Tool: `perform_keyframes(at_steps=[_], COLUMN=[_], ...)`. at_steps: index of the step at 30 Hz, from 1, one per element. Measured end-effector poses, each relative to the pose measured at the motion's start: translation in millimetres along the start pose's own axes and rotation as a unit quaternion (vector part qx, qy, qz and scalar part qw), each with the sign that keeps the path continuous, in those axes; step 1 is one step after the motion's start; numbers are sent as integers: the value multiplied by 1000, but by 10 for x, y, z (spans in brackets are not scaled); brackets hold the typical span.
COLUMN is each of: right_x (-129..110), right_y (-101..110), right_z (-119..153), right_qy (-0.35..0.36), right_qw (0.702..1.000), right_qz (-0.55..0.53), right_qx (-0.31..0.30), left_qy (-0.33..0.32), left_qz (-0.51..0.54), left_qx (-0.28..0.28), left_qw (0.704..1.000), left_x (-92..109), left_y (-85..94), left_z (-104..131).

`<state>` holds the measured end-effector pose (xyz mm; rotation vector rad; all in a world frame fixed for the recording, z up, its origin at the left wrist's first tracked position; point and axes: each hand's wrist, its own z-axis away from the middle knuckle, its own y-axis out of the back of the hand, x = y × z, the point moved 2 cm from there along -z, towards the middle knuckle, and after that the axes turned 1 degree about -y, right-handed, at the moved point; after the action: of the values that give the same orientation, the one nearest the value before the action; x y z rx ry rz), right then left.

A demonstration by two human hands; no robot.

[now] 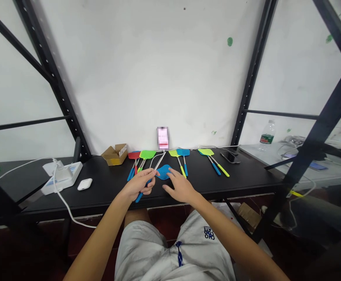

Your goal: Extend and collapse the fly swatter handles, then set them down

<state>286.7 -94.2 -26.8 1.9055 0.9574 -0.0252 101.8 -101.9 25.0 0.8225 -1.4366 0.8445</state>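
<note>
- Between the left hand (141,184) and right hand (183,189), toward 12 o'clock: blue mesh swatter head (164,172), at the tabletop (103,181).
- Left hand: closed around a blue handle (139,197); its long axis runs 7 to 1 o'clock.
- Right hand: fingers spread, nearer; head at its 10 o'clock, contact unconfirmed.
- Handle-to-head connection: cannot be told.

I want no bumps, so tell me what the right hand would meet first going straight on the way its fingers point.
The right hand would most likely meet the blue swatter head first, close by its fingertips; whether they already touch it is hard to tell.
</note>
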Motion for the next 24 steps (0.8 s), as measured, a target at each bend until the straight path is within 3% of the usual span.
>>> perform_keyframes(at_steps=[4,9,15,19,24], right_x=[-74,-228,-297,-356,-468], right_y=[-57,85,160,159,270], right_z=[69,87,94,135,167], right_qy=[16,4,24,56,44], right_qw=[991,974,953,946,944], right_qz=[127,212,267,273,267], right_qx=[-48,-78,-140,-163,-191], left_qy=[-3,-31,-71,-79,-83], left_qz=[-3,20,67,69,64], left_qx=[12,44,92,100,99], left_qw=[1000,998,991,989,990], left_x=[-2,2,16,37,50], left_y=[55,51,112,147,160], left_z=[-15,-31,-34,-21,-6])
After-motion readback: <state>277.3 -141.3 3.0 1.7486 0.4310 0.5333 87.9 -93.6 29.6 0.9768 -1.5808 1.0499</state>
